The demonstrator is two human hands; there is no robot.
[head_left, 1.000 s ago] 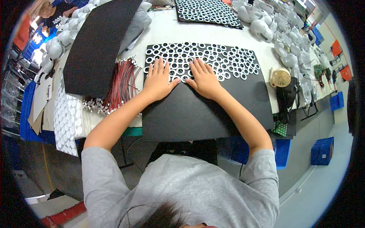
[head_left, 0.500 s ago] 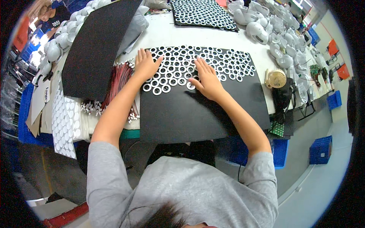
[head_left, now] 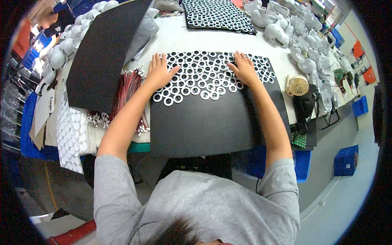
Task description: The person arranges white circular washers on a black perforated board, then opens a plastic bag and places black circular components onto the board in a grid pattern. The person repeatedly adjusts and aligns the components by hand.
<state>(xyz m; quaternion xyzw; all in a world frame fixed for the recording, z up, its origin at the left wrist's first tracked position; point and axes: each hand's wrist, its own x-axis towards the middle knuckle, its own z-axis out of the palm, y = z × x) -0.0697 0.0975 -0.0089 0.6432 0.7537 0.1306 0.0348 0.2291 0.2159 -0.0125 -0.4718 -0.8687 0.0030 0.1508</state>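
Observation:
A black sheet (head_left: 204, 126) lies at the table's front edge. Many white rings with dark centres (head_left: 188, 83) cover its far half in a loose single layer, while its near half shows bare black. My left hand (head_left: 160, 72) lies flat on the rings at the left edge, fingers stretched forward and thumb out. Over the right part of the rings rests my right hand (head_left: 245, 70), palm down, with the fingers spread slightly. Neither hand grips anything; the rings under both palms are hidden.
Left of the sheet are a bundle of red and black wires (head_left: 130, 87) and a tilted black board (head_left: 106, 53). Another ring-covered sheet (head_left: 218, 16) lies at the back. White plastic housings (head_left: 277, 34) pile up at right, near a beige fan (head_left: 297, 85). A person (head_left: 61, 24) is at far left.
My right hand has moved right and slightly away from me across the rings, uncovering those at the middle. Some middle rings sit differently. My left hand has barely shifted.

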